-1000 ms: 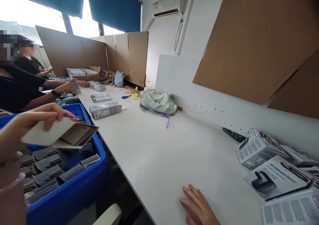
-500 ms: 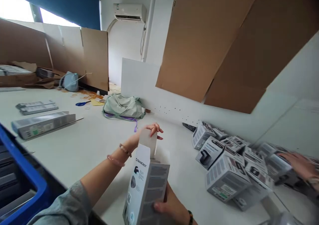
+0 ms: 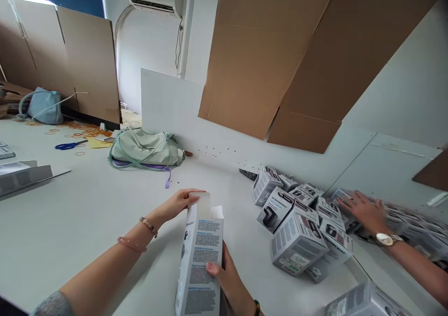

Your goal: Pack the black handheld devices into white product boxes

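Note:
A tall white and grey printed carton (image 3: 205, 264) stands upright in front of me, its top flaps raised. My right hand (image 3: 229, 278) grips the carton low on its right side, thumb across the printed text panel. At the top left edge, my left hand (image 3: 182, 203) pinches a raised flap (image 3: 203, 206) between thumb and fingers. The inside of the carton is hidden from this angle. Bracelets circle my left wrist.
Several finished-looking cartons (image 3: 297, 243) are heaped at the right. A co-worker's hand (image 3: 366, 213) with a wristwatch reaches over cartons behind them. A pale green bag (image 3: 147, 148), blue scissors (image 3: 70, 145) and scattered orange rubber bands lie at the left back. A flattened carton (image 3: 26, 178) lies far left.
My view has swung right. The carton has turned so its text panel faces me, and my left hand has come from behind the flap to its left edge. The co-worker's hand has moved left in view.

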`<state>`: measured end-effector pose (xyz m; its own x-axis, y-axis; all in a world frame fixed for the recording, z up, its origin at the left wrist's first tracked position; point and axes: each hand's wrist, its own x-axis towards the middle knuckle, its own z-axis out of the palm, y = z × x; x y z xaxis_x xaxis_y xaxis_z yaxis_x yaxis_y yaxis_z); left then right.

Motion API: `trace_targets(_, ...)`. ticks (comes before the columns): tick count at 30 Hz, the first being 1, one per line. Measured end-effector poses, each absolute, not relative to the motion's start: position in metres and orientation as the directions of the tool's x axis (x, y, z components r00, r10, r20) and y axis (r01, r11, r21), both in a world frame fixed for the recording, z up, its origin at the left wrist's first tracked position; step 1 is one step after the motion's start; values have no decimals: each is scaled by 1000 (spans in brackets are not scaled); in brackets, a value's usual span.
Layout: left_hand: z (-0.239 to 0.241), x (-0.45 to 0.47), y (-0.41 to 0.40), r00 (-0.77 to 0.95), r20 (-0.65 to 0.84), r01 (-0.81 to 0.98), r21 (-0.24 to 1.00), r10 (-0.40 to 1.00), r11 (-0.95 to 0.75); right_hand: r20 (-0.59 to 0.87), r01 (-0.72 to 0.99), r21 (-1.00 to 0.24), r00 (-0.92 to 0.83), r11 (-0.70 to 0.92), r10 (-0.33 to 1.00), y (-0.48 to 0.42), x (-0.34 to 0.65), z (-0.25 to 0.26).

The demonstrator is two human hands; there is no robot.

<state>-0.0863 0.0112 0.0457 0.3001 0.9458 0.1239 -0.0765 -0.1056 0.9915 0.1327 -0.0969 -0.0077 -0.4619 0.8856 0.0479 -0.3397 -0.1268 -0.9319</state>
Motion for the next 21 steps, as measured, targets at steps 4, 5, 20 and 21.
trace_targets(4,47,-80,9,287,127,-20,992,949,-127,26,-355,-923,-445,-150,895,-101,131,-6)
trace_targets(5,47,-79,7,285,119,-10,993,951,-121,21,-353,-923,-447,-155,894,-101,130,-5)
trace_targets(20,51,-69,-3,255,137,-154,983,957,-99,83,-261,-963,-500,-59,862,-98,137,0)
trace_targets(21,53,-68,-5,252,156,-203,973,955,-105,90,-251,-967,-495,-44,864,-97,138,1)
